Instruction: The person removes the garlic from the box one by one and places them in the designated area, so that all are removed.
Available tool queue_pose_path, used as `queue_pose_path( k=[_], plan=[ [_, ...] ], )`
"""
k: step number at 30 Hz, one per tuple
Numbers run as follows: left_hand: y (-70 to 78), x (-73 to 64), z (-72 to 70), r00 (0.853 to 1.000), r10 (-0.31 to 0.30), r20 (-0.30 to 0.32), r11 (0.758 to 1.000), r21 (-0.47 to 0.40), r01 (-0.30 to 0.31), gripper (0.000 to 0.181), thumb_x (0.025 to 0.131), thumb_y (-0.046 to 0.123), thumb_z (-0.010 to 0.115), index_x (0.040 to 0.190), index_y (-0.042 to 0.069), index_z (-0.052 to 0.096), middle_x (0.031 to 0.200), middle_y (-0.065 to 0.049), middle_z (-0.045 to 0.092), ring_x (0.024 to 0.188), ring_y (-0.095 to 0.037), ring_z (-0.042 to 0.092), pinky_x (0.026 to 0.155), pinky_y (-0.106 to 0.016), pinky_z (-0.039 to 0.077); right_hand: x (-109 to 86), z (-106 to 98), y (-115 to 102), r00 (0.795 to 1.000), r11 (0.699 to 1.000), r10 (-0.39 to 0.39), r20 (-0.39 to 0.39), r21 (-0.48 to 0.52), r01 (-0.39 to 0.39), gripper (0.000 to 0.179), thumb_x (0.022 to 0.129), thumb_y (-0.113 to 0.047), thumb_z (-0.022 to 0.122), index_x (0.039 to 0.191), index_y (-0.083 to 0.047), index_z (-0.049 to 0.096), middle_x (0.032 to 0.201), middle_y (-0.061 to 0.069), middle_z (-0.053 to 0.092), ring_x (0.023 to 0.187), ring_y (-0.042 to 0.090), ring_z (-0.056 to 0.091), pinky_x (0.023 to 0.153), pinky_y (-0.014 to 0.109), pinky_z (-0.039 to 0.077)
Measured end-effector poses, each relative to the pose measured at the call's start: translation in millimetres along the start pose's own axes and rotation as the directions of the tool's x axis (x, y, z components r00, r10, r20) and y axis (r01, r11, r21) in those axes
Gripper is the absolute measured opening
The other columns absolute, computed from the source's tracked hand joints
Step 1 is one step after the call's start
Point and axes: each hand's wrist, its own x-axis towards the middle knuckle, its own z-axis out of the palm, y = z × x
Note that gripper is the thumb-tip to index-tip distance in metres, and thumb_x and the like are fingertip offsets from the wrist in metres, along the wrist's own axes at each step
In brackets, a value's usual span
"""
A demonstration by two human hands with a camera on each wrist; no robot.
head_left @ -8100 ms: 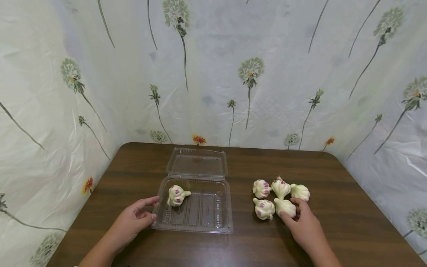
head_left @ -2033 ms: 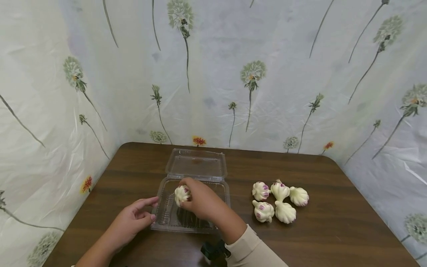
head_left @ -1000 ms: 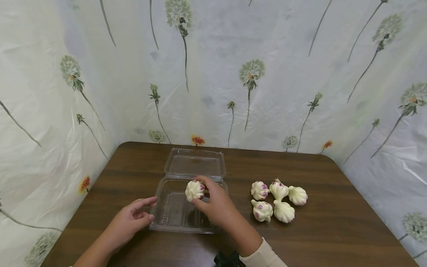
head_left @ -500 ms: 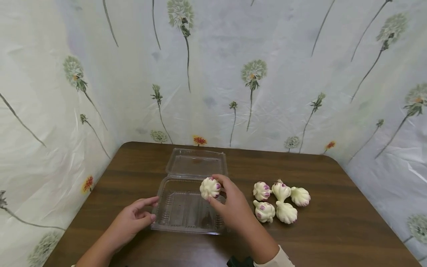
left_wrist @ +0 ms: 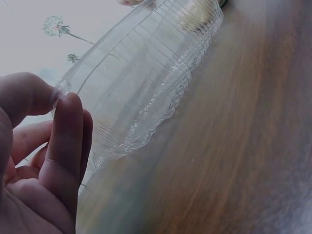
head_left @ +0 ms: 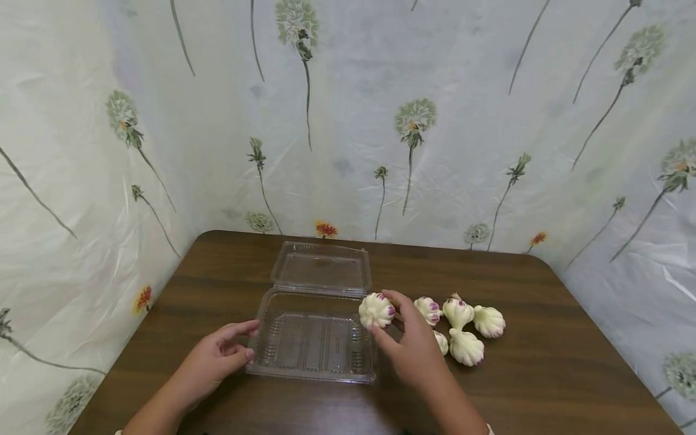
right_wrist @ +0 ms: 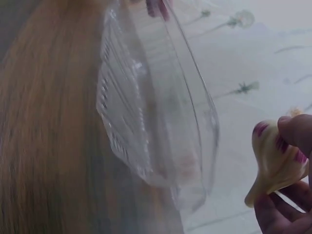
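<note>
A clear plastic clamshell container [head_left: 315,329] lies with its lid folded back on the brown table. My left hand [head_left: 220,359] pinches the rim at its left side; in the left wrist view, the thumb and fingers [left_wrist: 68,126] meet on the clear edge. My right hand [head_left: 415,350] holds a garlic bulb [head_left: 376,310], cream with purple streaks, above the right edge of the container. The right wrist view shows that bulb [right_wrist: 275,158] between thumb and fingers, its stem pointing down. No bulb lies inside the container base.
Several more garlic bulbs [head_left: 466,347] sit grouped on the table [head_left: 533,374] to the right. One of them [head_left: 441,342] is partly hidden behind my right hand. A flower-printed sheet [head_left: 348,121] hangs along the back and sides of the table.
My right hand has lifted the garlic bulb out of the container and carried it rightward to the container's right edge. My left hand stays at the left rim.
</note>
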Motion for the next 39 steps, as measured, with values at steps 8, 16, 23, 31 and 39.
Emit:
queue_pose_path(
  k=[8, 16, 23, 31, 39],
  plan=[
    [0.4, 1.3, -2.2, 0.999, -0.03, 0.025, 1.0, -0.006, 0.03, 0.059, 0.099, 0.01, 0.071, 0.153, 0.0, 0.049, 0.144, -0.027, 0.05, 0.089, -0.01, 0.068, 0.08, -0.024, 0.058, -8.9, -23, 12, 0.997, 1.0, 0.027, -0.067, 0.0, -0.028, 0.065, 0.094, -0.011, 0.079, 0.15, -0.009, 0.048, 0.151, 0.011, 0.053, 0.138, 0.035, 0.055, 0.111, 0.045, 0.049],
    [-0.6, 1.0, -2.0, 0.999, -0.027, 0.02, 0.999, -0.034, 0.028, 0.059, 0.099, 0.009, 0.071, 0.152, -0.001, 0.049, 0.143, -0.028, 0.049, 0.085, -0.008, 0.066, 0.079, -0.024, 0.059, -14.2, -46, 20, 0.996, 0.999, 0.051, -0.074, -0.015, -0.052, 0.064, 0.098, -0.021, 0.076, 0.153, -0.008, 0.044, 0.154, 0.013, 0.05, 0.136, 0.035, 0.058, 0.107, 0.042, 0.053],
    [-0.4, 1.8, -1.3, 0.999, -0.026, 0.031, 0.999, -0.043, 0.027, 0.059, 0.099, 0.009, 0.07, 0.153, -0.002, 0.047, 0.143, -0.029, 0.048, 0.085, -0.008, 0.065, 0.08, -0.025, 0.059, -17.4, -69, 29, 0.99, 0.992, 0.06, -0.128, -0.103, -0.073, 0.065, 0.1, -0.024, 0.073, 0.155, -0.008, 0.041, 0.152, 0.016, 0.048, 0.138, 0.036, 0.053, 0.103, 0.012, 0.046],
    [0.3, 1.4, -2.1, 0.999, -0.035, 0.038, 0.998, -0.054, 0.037, 0.06, 0.099, 0.007, 0.07, 0.153, -0.003, 0.047, 0.144, -0.03, 0.047, 0.088, -0.009, 0.067, 0.081, -0.024, 0.059, -28.0, -96, 37, 0.979, 0.982, 0.078, -0.189, -0.157, -0.108, 0.068, 0.101, -0.021, 0.071, 0.158, -0.007, 0.036, 0.151, 0.021, 0.046, 0.136, 0.038, 0.049, 0.094, -0.003, 0.036],
    [0.9, 0.8, -2.0, 0.998, -0.038, 0.041, 0.998, -0.057, 0.04, 0.06, 0.099, 0.008, 0.07, 0.153, -0.002, 0.047, 0.143, -0.029, 0.047, 0.087, -0.008, 0.066, 0.08, -0.024, 0.058, -44.4, -115, 59, 0.966, 0.969, 0.074, -0.249, -0.211, -0.128, 0.068, 0.098, -0.012, 0.069, 0.157, -0.004, 0.037, 0.15, 0.021, 0.048, 0.13, 0.031, 0.055, 0.091, -0.005, 0.036]
  ],
)
